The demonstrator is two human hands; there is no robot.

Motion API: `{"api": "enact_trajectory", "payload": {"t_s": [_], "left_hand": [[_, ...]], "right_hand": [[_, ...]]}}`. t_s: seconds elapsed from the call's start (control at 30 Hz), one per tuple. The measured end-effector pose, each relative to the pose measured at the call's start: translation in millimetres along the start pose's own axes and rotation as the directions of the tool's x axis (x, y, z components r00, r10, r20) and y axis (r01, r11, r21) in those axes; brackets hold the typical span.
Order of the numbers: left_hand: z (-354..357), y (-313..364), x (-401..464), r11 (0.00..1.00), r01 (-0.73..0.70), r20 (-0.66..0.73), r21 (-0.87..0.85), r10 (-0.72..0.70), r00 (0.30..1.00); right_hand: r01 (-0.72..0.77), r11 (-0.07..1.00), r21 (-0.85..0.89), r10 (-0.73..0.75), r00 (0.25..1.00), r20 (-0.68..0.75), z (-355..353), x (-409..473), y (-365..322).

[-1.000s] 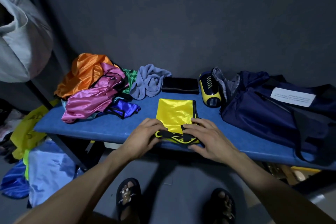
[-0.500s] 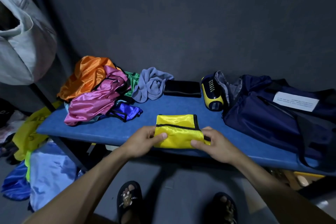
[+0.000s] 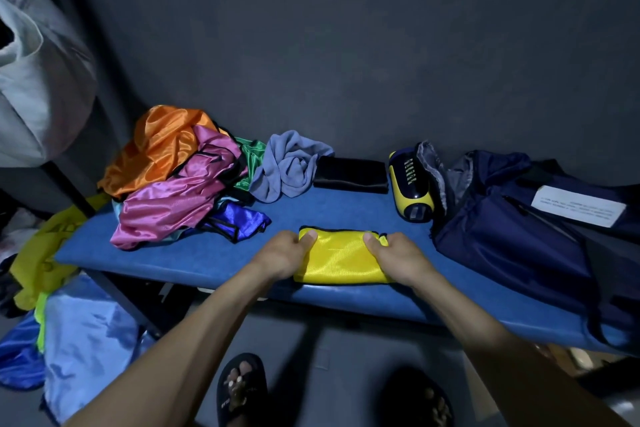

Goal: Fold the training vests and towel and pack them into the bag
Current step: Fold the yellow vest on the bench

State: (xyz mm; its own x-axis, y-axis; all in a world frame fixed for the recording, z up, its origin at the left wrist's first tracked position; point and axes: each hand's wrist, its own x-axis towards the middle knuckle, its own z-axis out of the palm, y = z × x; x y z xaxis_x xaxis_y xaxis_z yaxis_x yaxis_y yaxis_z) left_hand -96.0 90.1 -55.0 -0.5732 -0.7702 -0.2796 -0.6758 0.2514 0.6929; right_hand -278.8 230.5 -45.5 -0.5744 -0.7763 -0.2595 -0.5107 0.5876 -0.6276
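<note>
A folded yellow vest [image 3: 341, 258] lies at the front of the blue bench [image 3: 194, 256]. My left hand [image 3: 285, 255] grips its left end with the thumb on top, and my right hand [image 3: 398, 258] grips its right end the same way. At the back left sits a loose pile: an orange vest [image 3: 156, 152], a pink vest [image 3: 180, 201], a green vest [image 3: 252, 159] and a blue vest [image 3: 239, 220]. A crumpled grey-blue towel [image 3: 289, 166] lies beside the pile. The navy bag [image 3: 519, 232] rests open on the right end of the bench.
A black folded item [image 3: 351, 175] and a yellow-and-navy cylinder [image 3: 412, 189] stand by the wall. A white label [image 3: 578, 206] lies on the bag. More cloth in yellow [image 3: 41, 253] and light blue [image 3: 86, 333] hangs off the left of the bench. My sandalled feet show below.
The yellow vest has been folded over from a long panel into a short packet. Both hands moved from its near edge to its two ends and now grip it.
</note>
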Motion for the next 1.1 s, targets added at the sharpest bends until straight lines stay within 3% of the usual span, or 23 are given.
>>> {"api": "enact_trajectory", "payload": {"t_s": [0.13,0.27,0.4,0.63,0.83,0.9,1.1], "left_hand": [[-6.6,1.6,11.0,0.971,0.011,0.003,0.238,-0.012,1.000],[-22.9,2.0,21.9,0.935,-0.035,-0.073,0.354,0.065,0.995],[-29.0,-3.8,35.6,0.944,-0.248,0.139,0.219,0.221,0.965],[-36.2,-5.0,40.3,0.863,-0.407,0.319,0.298,0.312,0.895],[-36.0,-11.3,34.7,0.880,-0.458,0.239,0.128,0.420,0.875],[-34.4,-12.6,33.8,0.880,-0.475,0.179,-0.007,0.469,0.865],[-34.4,-3.7,38.1,0.824,-0.487,0.054,-0.290,0.522,0.851]], "right_hand": [[-0.030,0.957,-0.289,-0.014,0.989,-0.150,14.7,2.3,-4.3],[0.004,0.942,-0.334,-0.093,0.964,-0.249,19.6,0.4,-3.9],[0.059,0.934,-0.353,-0.147,0.963,-0.227,21.3,3.3,2.8],[0.107,0.958,-0.265,-0.168,0.960,-0.223,26.7,9.4,10.4],[0.175,0.978,-0.117,-0.203,0.933,-0.297,29.4,2.2,12.1],[0.187,0.982,-0.038,-0.189,0.937,-0.292,26.0,0.4,11.4],[0.213,0.938,0.273,-0.177,0.973,-0.151,-7.0,2.8,5.1]]}}
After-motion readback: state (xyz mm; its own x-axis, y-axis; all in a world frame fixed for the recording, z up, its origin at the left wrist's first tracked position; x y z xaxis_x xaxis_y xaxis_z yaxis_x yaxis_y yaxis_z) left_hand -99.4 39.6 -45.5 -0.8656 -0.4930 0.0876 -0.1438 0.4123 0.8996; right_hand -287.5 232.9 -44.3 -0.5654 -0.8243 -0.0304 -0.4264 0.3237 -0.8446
